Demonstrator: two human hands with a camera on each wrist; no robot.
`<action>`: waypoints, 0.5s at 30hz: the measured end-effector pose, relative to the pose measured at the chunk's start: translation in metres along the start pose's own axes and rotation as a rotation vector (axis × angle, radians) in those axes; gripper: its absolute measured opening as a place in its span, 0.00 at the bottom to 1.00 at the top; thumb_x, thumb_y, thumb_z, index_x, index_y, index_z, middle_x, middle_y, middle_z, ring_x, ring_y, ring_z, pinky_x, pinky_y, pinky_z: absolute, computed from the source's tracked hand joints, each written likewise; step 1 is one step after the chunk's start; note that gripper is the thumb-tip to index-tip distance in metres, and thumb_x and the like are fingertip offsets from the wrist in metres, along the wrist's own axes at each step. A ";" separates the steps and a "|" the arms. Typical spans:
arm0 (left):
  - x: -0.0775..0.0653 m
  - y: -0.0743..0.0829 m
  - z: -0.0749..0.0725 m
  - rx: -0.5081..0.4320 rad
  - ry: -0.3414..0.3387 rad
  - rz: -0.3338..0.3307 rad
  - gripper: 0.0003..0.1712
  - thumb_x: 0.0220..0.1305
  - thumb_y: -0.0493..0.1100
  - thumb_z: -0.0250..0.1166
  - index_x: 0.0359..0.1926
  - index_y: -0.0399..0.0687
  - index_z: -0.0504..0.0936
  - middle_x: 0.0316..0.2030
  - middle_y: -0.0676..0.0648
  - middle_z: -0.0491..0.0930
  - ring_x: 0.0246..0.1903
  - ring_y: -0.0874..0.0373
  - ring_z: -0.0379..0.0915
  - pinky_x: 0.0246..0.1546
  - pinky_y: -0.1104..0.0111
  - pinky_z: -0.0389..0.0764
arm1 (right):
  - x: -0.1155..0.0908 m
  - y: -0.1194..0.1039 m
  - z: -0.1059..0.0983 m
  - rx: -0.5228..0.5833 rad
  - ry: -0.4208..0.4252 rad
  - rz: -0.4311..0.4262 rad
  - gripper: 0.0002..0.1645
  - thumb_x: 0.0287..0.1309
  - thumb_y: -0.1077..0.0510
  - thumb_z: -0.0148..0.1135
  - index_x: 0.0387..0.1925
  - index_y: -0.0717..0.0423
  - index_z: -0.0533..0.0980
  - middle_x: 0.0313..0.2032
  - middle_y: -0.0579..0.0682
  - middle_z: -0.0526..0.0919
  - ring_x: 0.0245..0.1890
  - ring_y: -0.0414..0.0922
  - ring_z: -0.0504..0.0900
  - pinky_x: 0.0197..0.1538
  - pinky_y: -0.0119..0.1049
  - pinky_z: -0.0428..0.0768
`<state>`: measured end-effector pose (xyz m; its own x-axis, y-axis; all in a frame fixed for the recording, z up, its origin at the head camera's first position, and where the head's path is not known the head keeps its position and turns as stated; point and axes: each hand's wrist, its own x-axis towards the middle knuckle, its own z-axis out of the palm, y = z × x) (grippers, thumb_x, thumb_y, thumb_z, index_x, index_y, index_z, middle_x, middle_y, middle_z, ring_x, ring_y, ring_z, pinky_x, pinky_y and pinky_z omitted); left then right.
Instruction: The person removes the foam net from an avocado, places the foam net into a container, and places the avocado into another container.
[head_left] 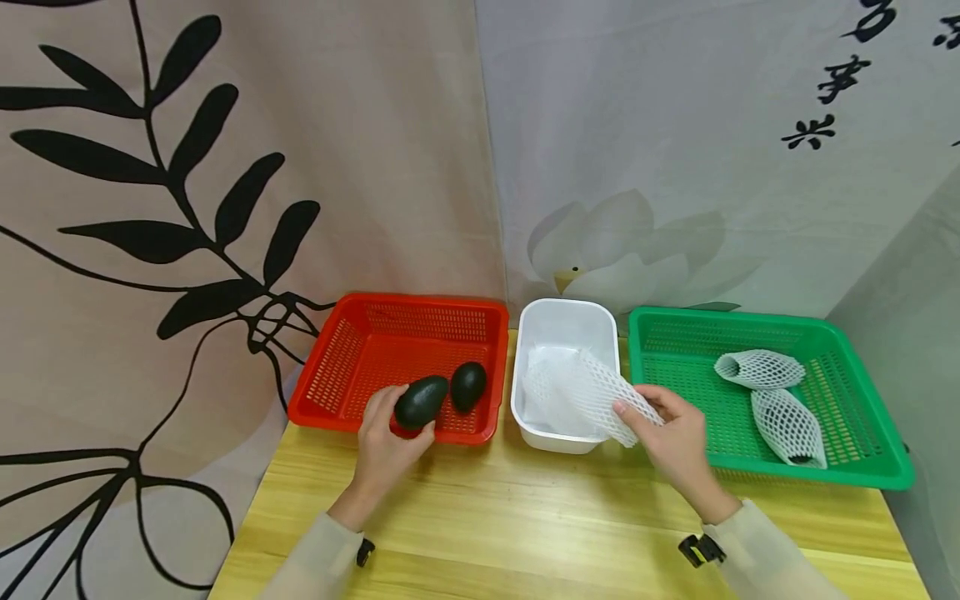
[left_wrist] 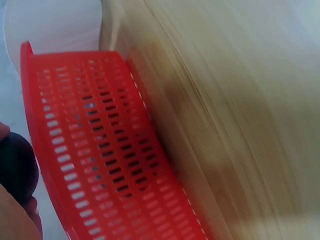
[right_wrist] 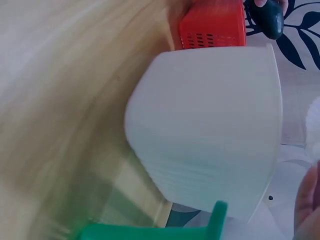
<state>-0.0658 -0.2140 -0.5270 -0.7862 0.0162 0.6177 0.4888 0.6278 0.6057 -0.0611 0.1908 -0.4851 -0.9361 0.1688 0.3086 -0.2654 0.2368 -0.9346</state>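
My left hand (head_left: 392,442) holds a dark green avocado (head_left: 422,402) between thumb and fingers, above the front of the red basket (head_left: 397,302). A second avocado (head_left: 468,387) lies in that basket, just to the right. My right hand (head_left: 670,437) pinches a white foam net sleeve (head_left: 611,396) over the right side of the white tub (head_left: 570,310). The sleeve slants down to the left toward the tub. In the left wrist view the held avocado (left_wrist: 17,167) shows at the left edge, beyond the red basket's wall.
On the right stands a green basket (head_left: 697,458) with two netted items: one net (head_left: 761,368) behind, another net (head_left: 789,427) in front with something dark at its end. All three containers stand in a row on the wooden table (head_left: 525,525), before a printed curtain (head_left: 405,150).
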 end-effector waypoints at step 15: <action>0.005 -0.030 -0.010 0.060 0.045 -0.131 0.35 0.44 0.33 0.83 0.57 0.35 0.81 0.53 0.37 0.82 0.53 0.40 0.75 0.54 0.47 0.62 | 0.029 0.003 0.039 -0.027 0.254 -0.017 0.15 0.53 0.75 0.75 0.43 0.76 0.83 0.35 0.70 0.86 0.30 0.26 0.82 0.32 0.18 0.78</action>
<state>-0.0807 -0.2406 -0.5365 -0.8234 -0.1025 0.5581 0.3590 0.6676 0.6522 -0.0982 0.1591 -0.4857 -0.8425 0.3986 0.3623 -0.2713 0.2670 -0.9247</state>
